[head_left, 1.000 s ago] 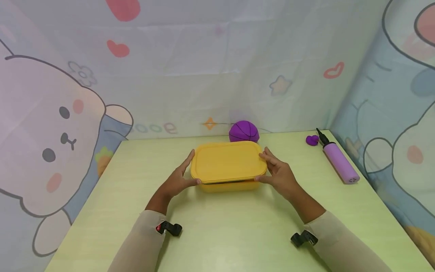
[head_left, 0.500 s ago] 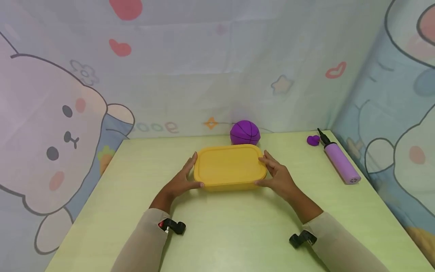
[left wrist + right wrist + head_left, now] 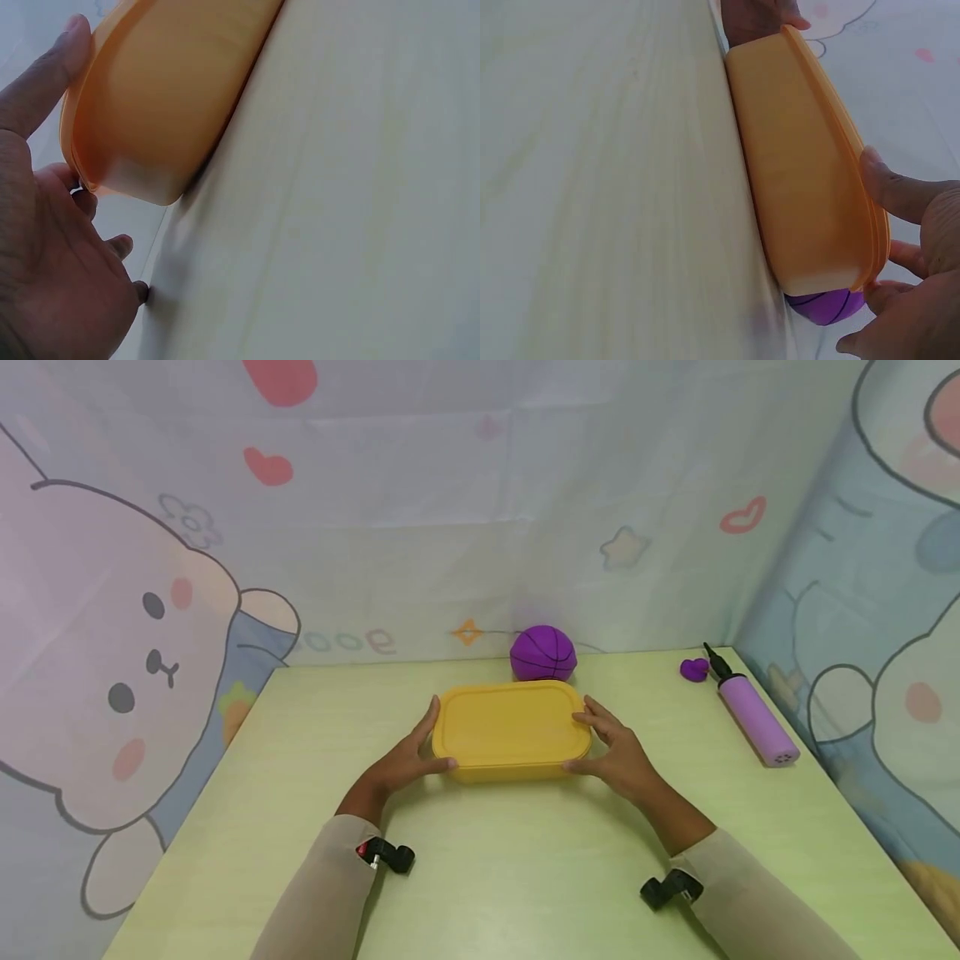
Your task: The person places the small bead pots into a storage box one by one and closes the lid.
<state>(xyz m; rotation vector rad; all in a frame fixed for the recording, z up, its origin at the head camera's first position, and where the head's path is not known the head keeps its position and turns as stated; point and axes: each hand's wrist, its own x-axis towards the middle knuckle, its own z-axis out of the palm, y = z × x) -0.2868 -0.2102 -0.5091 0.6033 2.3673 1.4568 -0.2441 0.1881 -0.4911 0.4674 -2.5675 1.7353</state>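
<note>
A yellow rectangular box [image 3: 517, 773] with rounded corners stands on the pale table, its matching lid [image 3: 512, 724] lying level over the top. My left hand [image 3: 405, 762] grips the lid at its left end, thumb at the front corner and a finger toward the back. In the left wrist view, the thumb rests on the rim and a fingertip tucks in at the rim's corner. At the opposite end my right hand [image 3: 621, 758] holds the lid the same way, its thumb on the front rim in the right wrist view. The inside of the box is hidden.
A purple ball with black basketball lines [image 3: 543, 653] sits right behind the box. At the back right lie a small purple object [image 3: 694, 670] and a lilac hand pump [image 3: 757, 722] with a black nozzle. A printed cloth [image 3: 420, 527] hangs behind the table.
The lid has come down onto the box, and the dark gap along its front edge has closed. Both hands lowered slightly with it and keep their grip at the two ends.
</note>
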